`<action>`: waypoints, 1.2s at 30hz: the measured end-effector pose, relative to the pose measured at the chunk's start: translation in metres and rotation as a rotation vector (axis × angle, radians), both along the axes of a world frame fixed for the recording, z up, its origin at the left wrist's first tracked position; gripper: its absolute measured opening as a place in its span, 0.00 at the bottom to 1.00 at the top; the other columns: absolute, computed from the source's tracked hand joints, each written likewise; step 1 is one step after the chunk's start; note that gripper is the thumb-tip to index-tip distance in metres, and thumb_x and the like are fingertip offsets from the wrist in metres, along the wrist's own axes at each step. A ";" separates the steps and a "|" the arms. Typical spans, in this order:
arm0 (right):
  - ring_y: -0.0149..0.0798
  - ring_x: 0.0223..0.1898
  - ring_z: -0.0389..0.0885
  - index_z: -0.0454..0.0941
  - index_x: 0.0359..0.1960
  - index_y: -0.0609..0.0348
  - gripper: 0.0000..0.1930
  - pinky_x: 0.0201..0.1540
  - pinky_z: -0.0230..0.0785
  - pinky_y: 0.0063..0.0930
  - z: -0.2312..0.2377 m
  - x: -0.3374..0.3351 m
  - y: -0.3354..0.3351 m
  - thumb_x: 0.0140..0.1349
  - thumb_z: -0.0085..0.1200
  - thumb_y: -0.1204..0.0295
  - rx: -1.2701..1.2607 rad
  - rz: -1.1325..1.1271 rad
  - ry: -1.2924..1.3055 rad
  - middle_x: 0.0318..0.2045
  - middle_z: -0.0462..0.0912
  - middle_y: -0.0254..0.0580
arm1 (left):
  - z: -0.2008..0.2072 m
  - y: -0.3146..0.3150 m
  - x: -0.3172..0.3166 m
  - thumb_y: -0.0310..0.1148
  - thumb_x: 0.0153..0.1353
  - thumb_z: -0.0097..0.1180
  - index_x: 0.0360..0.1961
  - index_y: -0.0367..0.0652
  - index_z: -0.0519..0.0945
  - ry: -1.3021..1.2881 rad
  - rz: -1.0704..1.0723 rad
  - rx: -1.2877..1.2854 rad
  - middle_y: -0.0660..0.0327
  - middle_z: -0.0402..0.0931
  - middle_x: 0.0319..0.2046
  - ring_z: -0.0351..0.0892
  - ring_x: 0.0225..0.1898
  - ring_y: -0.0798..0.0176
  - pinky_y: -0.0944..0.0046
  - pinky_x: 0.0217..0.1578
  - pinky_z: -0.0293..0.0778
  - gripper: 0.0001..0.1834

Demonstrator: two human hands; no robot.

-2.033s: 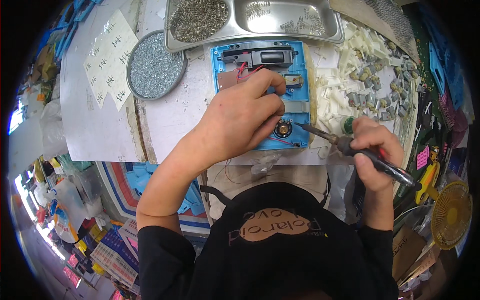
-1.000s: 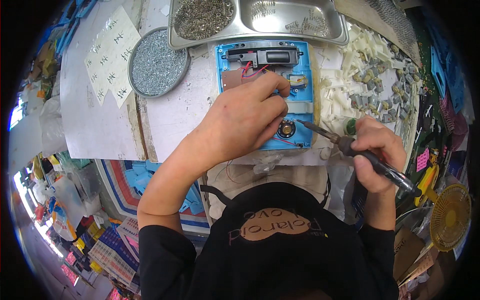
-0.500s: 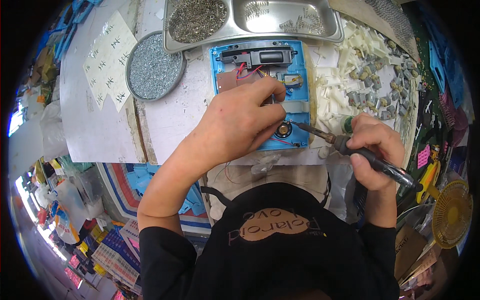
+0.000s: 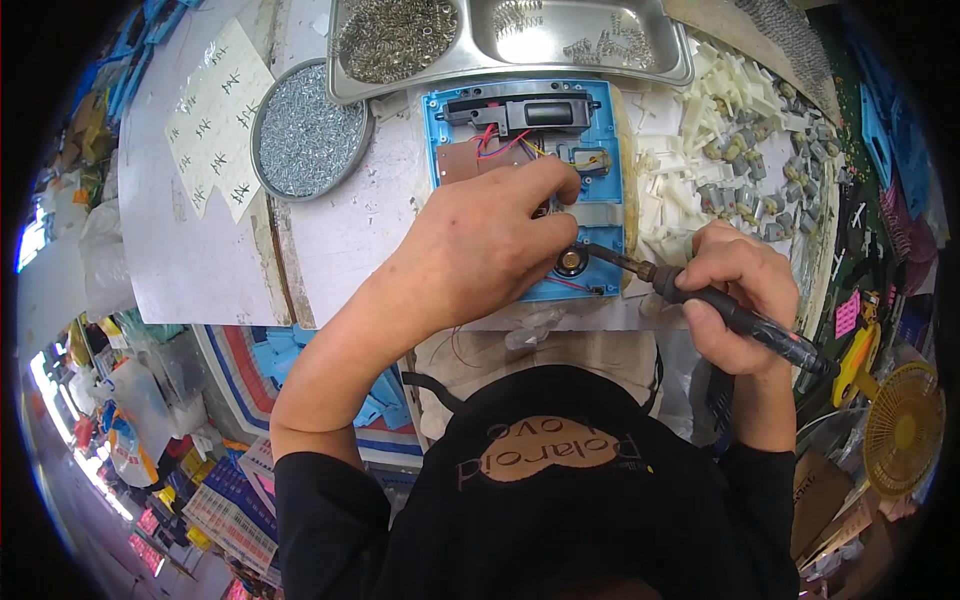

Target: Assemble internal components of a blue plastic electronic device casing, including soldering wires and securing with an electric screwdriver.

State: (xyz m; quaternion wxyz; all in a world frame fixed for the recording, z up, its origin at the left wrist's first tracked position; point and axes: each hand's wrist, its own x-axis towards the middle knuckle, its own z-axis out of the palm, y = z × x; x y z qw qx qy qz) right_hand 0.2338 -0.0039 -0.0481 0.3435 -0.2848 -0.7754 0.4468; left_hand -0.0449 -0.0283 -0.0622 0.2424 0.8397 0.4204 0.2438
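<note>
A blue plastic housing (image 4: 608, 245) lies on the table in front of me. It contains a brown circuit board (image 4: 458, 164), a black compartment (image 4: 545, 113), coloured wires and a small round speaker (image 4: 571, 262). Over its middle, my left hand (image 4: 485, 235) is closed with its fingertips bent inward; whatever they pinch is hidden beneath them. My right hand (image 4: 750, 285) grips the dark handle of a soldering iron (image 4: 738, 319). The iron's tip slants in from the right and reaches near the speaker, close to my left fingers.
Beyond the housing stands a steel tray (image 4: 467, 60) of springs. A round dish (image 4: 369, 128) of small screws sits at left beside a marked paper sheet (image 4: 220, 110). White plastic parts (image 4: 665, 190) and grey motors (image 4: 745, 150) are heaped at right, with a yellow fan (image 4: 903, 428) nearer.
The soldering iron's tip has moved slightly left, closer to my left fingertips, along with my right hand. The housing and my left hand have shifted very slightly right.
</note>
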 end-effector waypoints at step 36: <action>0.23 0.30 0.70 0.84 0.38 0.55 0.04 0.31 0.63 0.23 0.010 0.325 0.030 0.66 0.63 0.70 -0.027 -1.459 0.205 0.30 0.78 0.27 | -0.006 -0.008 -0.014 0.26 0.52 0.69 0.39 0.45 0.86 0.023 0.019 0.173 0.58 0.79 0.42 0.83 0.35 0.57 0.60 0.34 0.80 0.12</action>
